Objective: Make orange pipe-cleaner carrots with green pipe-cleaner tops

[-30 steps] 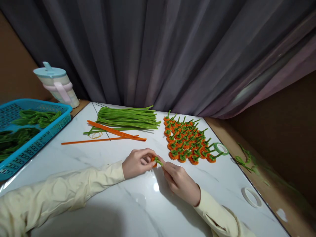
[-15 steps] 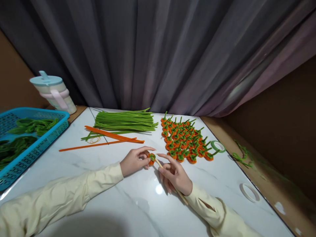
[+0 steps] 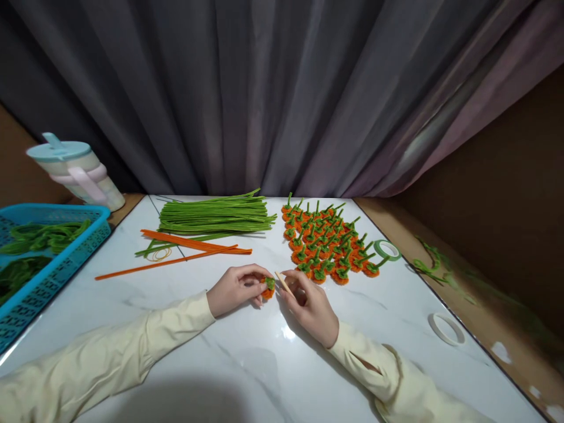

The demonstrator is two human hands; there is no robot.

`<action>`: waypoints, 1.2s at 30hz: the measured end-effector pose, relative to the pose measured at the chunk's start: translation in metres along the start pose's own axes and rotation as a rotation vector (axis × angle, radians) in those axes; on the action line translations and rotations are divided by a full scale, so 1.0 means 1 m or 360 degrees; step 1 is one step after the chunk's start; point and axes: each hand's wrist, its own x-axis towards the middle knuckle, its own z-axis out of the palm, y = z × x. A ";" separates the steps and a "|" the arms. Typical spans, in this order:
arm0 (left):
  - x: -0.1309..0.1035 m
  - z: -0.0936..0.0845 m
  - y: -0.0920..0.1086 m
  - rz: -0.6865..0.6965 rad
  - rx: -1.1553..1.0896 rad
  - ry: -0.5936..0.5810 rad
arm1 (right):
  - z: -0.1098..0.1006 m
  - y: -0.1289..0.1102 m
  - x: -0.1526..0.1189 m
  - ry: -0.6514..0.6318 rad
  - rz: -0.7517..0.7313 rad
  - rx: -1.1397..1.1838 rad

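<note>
Between the thumb and fingers of my left hand [image 3: 235, 289] is a small orange pipe-cleaner persimmon [image 3: 267, 291] with a green top. My right hand [image 3: 312, 306] is closed around a thin wooden stick [image 3: 283, 283], its tip pointing up and left, close to the persimmon. Whether the tip touches it I cannot tell. Behind my right hand stand rows of finished pipe-cleaner persimmons [image 3: 324, 244] with green stems. Further back on the left lies a bundle of green pipe cleaners [image 3: 215, 214], with orange pipe cleaners [image 3: 189, 239] in front of it.
A blue basket [image 3: 94, 244] with green pieces stands at the left, a lidded tumbler [image 3: 83, 176] behind it. At the right lie a green tape roll [image 3: 388, 250], a white ring [image 3: 446, 329] and green scraps [image 3: 429, 264]. A grey curtain [image 3: 238, 100] hangs behind the white tabletop [image 3: 238, 364].
My right hand has turned and its fingers have drawn in around the stick, whose lower end no longer shows below the hand. My left hand still holds the persimmon. The view has shifted slightly.
</note>
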 end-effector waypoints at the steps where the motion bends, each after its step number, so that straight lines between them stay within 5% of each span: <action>1: 0.000 0.000 0.000 -0.0012 -0.0019 -0.0013 | -0.001 -0.001 0.000 0.0033 -0.0054 -0.0037; 9: -0.002 0.000 0.003 -0.0278 -0.0221 -0.0204 | -0.006 -0.007 -0.001 0.0004 -0.0467 0.0132; 29: -0.007 0.004 0.004 -0.0364 -0.0308 -0.0421 | -0.004 -0.008 -0.002 -0.0138 -0.0410 0.0283; 36: -0.010 0.007 0.005 -0.0363 -0.0314 -0.0470 | -0.005 -0.009 -0.006 -0.0109 -0.0787 0.0158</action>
